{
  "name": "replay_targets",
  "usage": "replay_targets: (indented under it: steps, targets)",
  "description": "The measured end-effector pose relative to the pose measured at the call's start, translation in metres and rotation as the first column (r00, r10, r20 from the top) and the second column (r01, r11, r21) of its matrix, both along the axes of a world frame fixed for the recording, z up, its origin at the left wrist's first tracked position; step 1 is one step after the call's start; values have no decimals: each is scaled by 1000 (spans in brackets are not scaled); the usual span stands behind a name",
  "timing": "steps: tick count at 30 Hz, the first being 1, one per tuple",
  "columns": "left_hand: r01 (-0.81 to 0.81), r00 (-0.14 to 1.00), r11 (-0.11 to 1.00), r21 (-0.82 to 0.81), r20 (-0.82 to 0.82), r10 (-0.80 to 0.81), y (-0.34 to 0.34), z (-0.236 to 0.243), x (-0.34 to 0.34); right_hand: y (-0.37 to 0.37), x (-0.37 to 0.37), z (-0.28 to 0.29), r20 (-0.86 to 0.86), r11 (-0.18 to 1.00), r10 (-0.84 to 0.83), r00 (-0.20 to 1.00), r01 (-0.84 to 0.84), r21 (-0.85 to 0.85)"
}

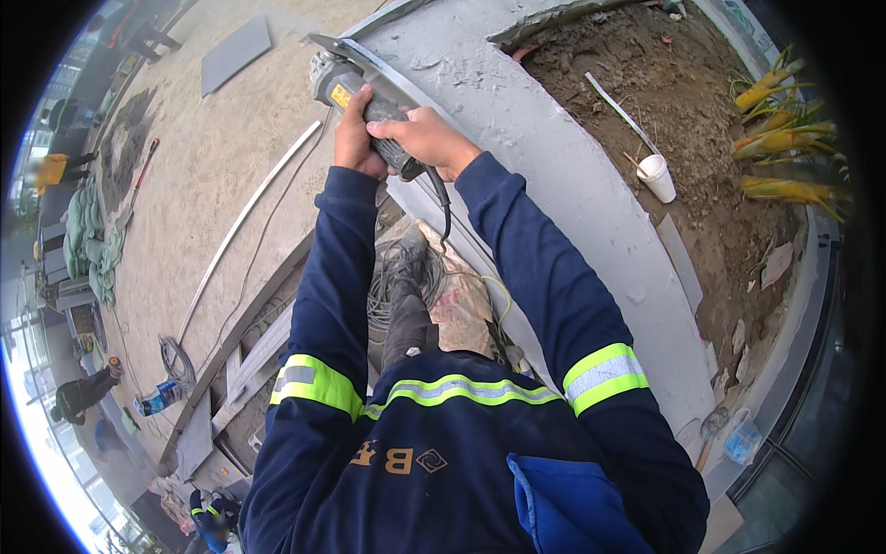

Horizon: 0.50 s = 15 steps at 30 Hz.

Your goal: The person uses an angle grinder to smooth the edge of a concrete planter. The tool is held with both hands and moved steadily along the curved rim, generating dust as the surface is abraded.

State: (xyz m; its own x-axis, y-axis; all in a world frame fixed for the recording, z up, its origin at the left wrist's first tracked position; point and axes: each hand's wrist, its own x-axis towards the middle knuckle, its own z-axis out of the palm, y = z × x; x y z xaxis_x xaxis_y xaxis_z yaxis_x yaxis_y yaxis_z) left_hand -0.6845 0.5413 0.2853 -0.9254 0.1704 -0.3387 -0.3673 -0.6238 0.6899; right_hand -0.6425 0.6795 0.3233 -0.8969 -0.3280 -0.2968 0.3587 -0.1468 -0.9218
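Observation:
Both hands grip a grey-and-black angle grinder (332, 78) near the top centre. My left hand (358, 138) wraps round its body, fingers closed, with the thumb beside a yellow label. My right hand (429, 140) is closed round the rear of the body, thumb across it. The cutting end lies over the long grey edge of a plastered ledge (517, 148); whether it touches cannot be told. A black power cord (446, 212) hangs from the grinder toward coiled cables (383, 295) by my leg, on a pale sack (461, 319).
At right lie a soil bed (701, 268), a white cup (660, 185) and yellow palm stems (775, 138). The concrete floor (231, 166) holds a grey panel (233, 57), a white strip (249, 208) and green sacks (90, 240). Several people, one crouching (83, 392), are at left.

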Motion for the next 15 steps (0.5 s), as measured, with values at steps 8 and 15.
replay_targets:
  steps: [8,15]
  targets:
    - [8,1000,1000,24,-29,-7,6,6,27,7,26,5,-14,999,-21,1000,21,24]
    - [-32,999,998,60,26,30,12,17,58,7,54,14,-28,999,-41,999,41,5]
